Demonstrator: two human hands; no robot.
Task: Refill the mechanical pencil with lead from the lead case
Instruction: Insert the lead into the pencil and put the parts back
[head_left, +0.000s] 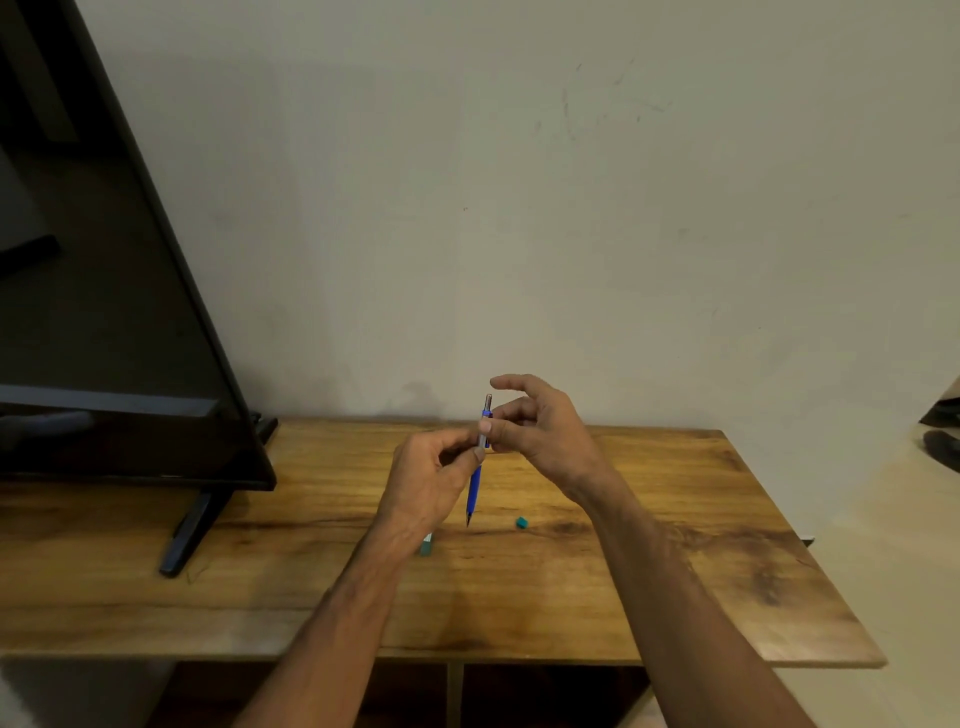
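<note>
Both hands meet on the mechanical pencil (476, 480), which stands nearly upright above the wooden table (675, 545), tip down and metal top end up. The left hand (426, 483) has thumb and forefinger closed on the barrel at about mid-length; the right hand (540, 431) pinches the silvery upper section just below the top, its forefinger curled free above at twelve o'clock. Whether a lead is already between the right fingertips is too fine to make out. The likeliest trouble, as I judge it, is a thin lead snapping or missing the narrow opening at the top if either hand wavers, since the pencil is held in the air with nothing bracing it; a dropped lead would be hard to find on the dark grain. A slack left pinch could also let the barrel slide tip-first onto the table. A small teal piece (522, 522), probably a cap, lies at about four o'clock from the pencil tip, loose and apt to roll or be swept off by a forearm. The lead case (426, 546) shows only as a teal-and-white end at seven o'clock, mostly hidden beneath the left wrist, so reaching it means moving that hand. A dark television (104, 312) stands well apart at nine o'clock, clear of the work.
</note>
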